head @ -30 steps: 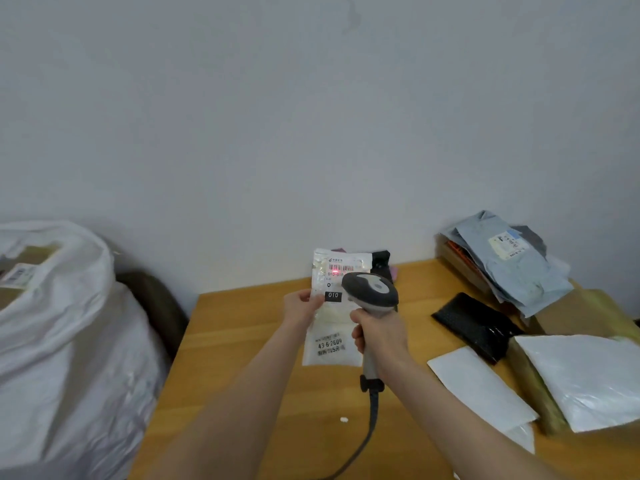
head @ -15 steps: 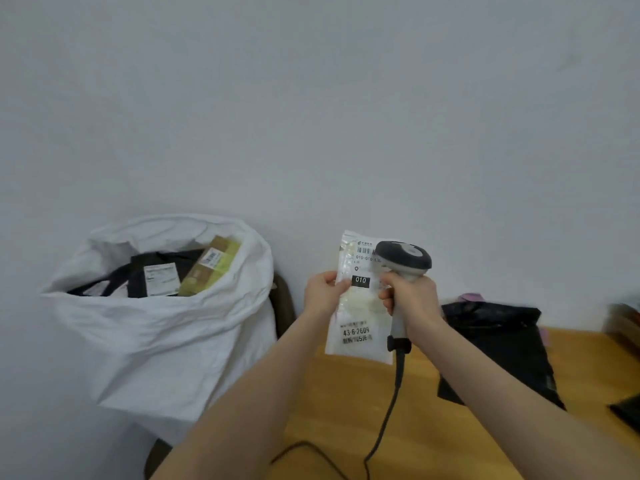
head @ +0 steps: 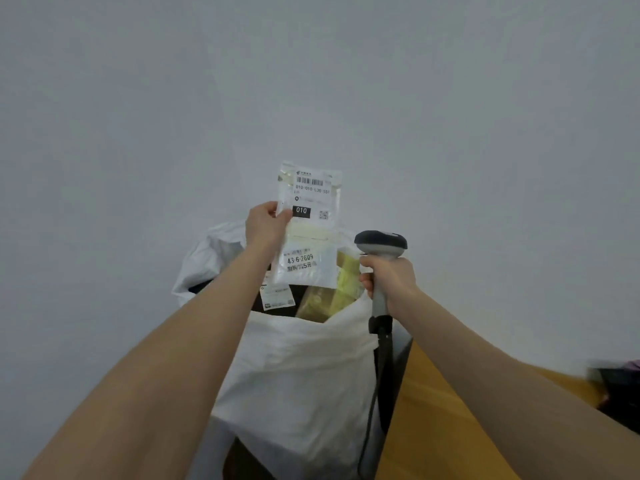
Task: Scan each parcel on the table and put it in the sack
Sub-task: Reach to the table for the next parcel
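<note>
Head view: left hand [head: 266, 225] is pinching the parcel [head: 308, 226] above the sack [head: 304, 368]; right hand [head: 391, 275] is gripping the scanner [head: 381, 244]. Next, probably: fingers releasing it inside.

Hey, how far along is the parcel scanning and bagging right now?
Done: the sack already holds parcels, including a yellow-green parcel. In hand: the left hand pinches a white labelled parcel above the sack's mouth; the right hand grips the barcode scanner. Left: dropping it in, plus at least one blurred dark parcel on the table.

Plain pale wall [head: 450, 98], wooden table [head: 436, 420] (lower right)
</note>
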